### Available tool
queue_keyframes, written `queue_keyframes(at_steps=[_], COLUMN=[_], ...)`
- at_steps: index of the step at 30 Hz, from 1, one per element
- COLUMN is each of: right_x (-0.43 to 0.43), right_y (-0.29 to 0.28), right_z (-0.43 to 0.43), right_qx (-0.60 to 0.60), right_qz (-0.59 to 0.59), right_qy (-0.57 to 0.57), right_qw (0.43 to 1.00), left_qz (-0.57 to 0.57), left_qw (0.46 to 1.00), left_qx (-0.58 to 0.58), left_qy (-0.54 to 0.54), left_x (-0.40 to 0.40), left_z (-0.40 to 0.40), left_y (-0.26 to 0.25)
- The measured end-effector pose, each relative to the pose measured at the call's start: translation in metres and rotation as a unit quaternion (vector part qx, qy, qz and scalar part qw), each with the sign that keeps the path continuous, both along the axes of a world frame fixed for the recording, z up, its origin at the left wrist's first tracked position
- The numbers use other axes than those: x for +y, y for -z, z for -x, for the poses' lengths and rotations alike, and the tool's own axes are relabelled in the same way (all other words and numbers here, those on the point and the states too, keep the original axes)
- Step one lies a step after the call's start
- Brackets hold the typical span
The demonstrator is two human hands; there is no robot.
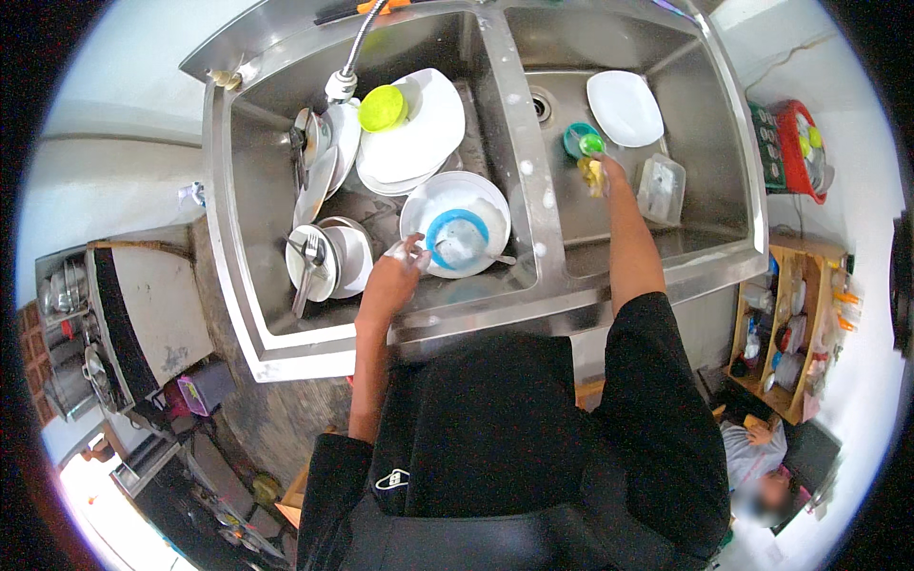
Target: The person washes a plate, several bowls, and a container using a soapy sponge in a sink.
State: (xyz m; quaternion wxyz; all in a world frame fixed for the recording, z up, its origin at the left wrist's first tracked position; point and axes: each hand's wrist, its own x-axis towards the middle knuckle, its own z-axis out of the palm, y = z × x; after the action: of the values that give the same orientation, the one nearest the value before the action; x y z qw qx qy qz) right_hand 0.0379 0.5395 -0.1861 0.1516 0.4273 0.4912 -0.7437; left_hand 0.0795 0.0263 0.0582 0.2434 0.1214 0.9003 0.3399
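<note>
My left hand [408,265], wet with suds, is over the left basin beside a white bowl [493,191] that holds a blue-rimmed bowl [431,239] of soapy water. Whether its fingers touch the rim, I cannot tell. In the right basin my right hand [609,175] grips a yellow sponge [591,175], just below a teal cup [573,140] with a bright green thing [591,145] in it. A white square plate [625,107] and a clear plastic container [663,190] lie nearby.
White plates [428,135] with a lime-green bowl [383,108], more stacked dishes [352,260] and a fork [313,248] fill parts of the left basin. A flexible faucet [343,84] hangs above. A steel divider [525,164] separates the basins. Another person [753,453] is at the lower right.
</note>
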Motion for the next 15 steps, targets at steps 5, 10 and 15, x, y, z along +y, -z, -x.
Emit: queue_keyframes(at_steps=[5,10,15], right_x=[-0.030,0.009,-0.028], right_y=[-0.028,-0.026,-0.105], right_z=[-0.002,-0.017,0.022], right_qx=[-0.049,0.009,0.082], right_qz=[-0.064,-0.062,-0.075], right_qy=[0.066,0.077,0.090], right_qw=[0.995,0.995,0.990], left_qz=[0.036,0.051,0.158], left_qw=[0.999,0.998,0.979], left_qx=[-0.012,-0.029,0.113], left_qy=[-0.008,0.035,0.064], left_x=[-0.015,-0.018,-0.018], left_z=[-0.001,0.028,0.055], left_y=[0.006,0.031,0.093])
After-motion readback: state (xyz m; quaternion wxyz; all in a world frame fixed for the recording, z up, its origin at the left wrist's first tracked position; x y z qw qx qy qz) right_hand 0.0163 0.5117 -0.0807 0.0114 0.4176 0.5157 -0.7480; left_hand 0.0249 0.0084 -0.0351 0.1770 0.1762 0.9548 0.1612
